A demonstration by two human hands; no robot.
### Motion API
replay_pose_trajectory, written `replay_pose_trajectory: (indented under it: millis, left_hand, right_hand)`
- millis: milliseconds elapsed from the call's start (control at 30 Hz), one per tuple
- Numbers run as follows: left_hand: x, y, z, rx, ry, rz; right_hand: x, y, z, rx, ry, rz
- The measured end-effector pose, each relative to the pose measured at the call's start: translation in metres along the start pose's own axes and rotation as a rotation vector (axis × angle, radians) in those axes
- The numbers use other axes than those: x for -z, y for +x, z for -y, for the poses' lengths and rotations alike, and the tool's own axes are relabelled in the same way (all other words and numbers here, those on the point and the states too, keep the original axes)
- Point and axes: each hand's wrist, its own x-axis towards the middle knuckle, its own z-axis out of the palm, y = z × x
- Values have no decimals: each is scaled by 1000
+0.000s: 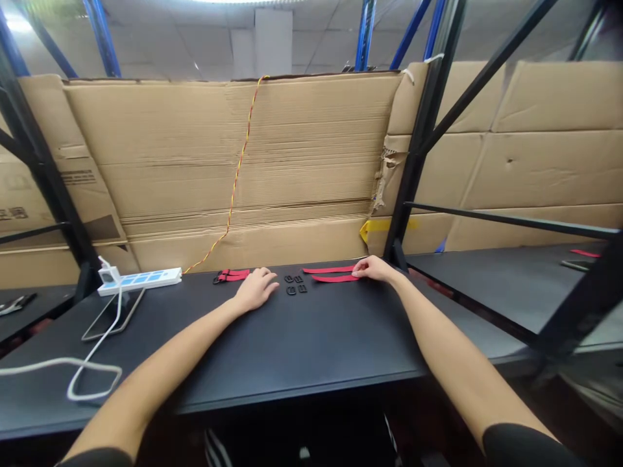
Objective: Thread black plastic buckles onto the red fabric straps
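On the black table top (pixel 302 337), my left hand (pixel 256 290) rests with its fingers loosely curled, holding nothing. A red strap with a black buckle (pixel 231 275) lies just left of it. Several small black plastic buckles (pixel 295 284) sit just right of it. My right hand (pixel 372 268) is at the far edge, its fingertips on the ends of two flat red straps (pixel 331 270) lying side by side. Whether those fingers grip the straps is hidden.
A white power strip (pixel 139 281) with a plugged-in charger stands at the left, by a phone (pixel 114 314) and a loose white cable (pixel 73 373). A red-and-yellow twisted wire (pixel 236 181) runs up the cardboard wall (pixel 233 149). Black steel uprights (pixel 423 130) frame the table.
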Motion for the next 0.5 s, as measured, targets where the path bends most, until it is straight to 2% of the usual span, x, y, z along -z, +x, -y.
replay_pose_trajectory:
  millis: [133, 200, 267, 400, 500]
  left_hand:
    - [27, -34, 37, 232, 291, 52]
    - [36, -46, 52, 344, 375, 94]
    - [42, -53, 63, 397, 396, 157]
    - [47, -55, 70, 407, 355, 287]
    - [49, -50, 63, 333, 307, 291]
  right_hand:
    - [-7, 3, -3, -7, -65, -113]
    - [-11, 5, -3, 4, -111, -157]
    - [-14, 5, -4, 28, -174, -193]
    - [-16, 0, 1, 72, -321, -343]
    - [-17, -5, 20, 131, -393, -495]
